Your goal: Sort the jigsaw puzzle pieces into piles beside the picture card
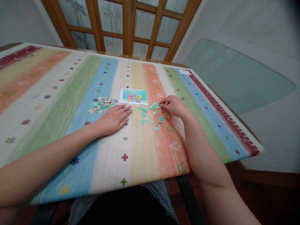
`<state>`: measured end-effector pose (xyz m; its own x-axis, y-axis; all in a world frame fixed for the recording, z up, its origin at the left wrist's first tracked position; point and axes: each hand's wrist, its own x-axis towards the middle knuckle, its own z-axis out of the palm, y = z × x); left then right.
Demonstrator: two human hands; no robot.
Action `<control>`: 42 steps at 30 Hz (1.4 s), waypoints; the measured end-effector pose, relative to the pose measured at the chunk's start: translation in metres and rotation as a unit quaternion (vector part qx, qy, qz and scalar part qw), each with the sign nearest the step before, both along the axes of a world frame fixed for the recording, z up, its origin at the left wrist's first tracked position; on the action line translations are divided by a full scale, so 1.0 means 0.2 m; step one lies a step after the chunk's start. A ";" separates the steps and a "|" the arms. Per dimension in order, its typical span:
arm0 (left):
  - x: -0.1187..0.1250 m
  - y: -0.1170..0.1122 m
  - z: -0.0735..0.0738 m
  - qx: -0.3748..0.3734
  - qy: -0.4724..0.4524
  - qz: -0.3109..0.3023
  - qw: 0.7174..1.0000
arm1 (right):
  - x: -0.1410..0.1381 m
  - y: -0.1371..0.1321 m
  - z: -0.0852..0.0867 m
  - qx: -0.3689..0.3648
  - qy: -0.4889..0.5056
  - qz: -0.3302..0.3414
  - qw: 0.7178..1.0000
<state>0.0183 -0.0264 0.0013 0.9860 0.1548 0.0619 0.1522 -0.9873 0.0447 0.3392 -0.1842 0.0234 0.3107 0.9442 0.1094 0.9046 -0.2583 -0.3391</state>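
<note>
My left hand [114,120] lies flat on the striped tablecloth with its fingers stretched out and nothing held. Beside its fingers is a heap of jigsaw puzzle pieces [101,105], mostly teal, pink and yellow. My right hand [173,106] has thumb and fingertips pinched together on a puzzle piece [160,105] at the edge of a looser group; the fingers partly cover it. Teal puzzle pieces [143,109] are spread between the hands, some apparently joined. Just beyond them lies a printed picture card [134,96] with cartoon figures on a teal ground.
The tablecloth [112,168] covers a large table, whose near edge is at my lap. A small white label [184,72] lies near the far right corner. Wooden doors with glass panes [126,28] stand behind the table, and a glass-like panel [236,75] is at the right.
</note>
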 end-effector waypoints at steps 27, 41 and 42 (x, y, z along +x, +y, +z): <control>0.00 0.00 0.00 -0.012 -0.002 0.004 1.000 | -0.05 0.05 -0.10 0.013 -0.064 -0.020 0.998; 0.00 0.01 -0.01 -0.014 -0.005 0.007 1.000 | -0.05 0.11 -0.16 0.048 -0.015 -0.055 0.997; 0.00 0.01 -0.01 -0.013 -0.006 0.006 1.000 | -0.06 0.12 -0.16 0.053 -0.016 -0.065 0.996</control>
<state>0.0186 -0.0252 -0.0016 0.9831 0.1690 0.0700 0.1641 -0.9839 0.0716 0.3272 -0.1598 -0.0093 0.4237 0.8792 0.2178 0.8767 -0.3376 -0.3427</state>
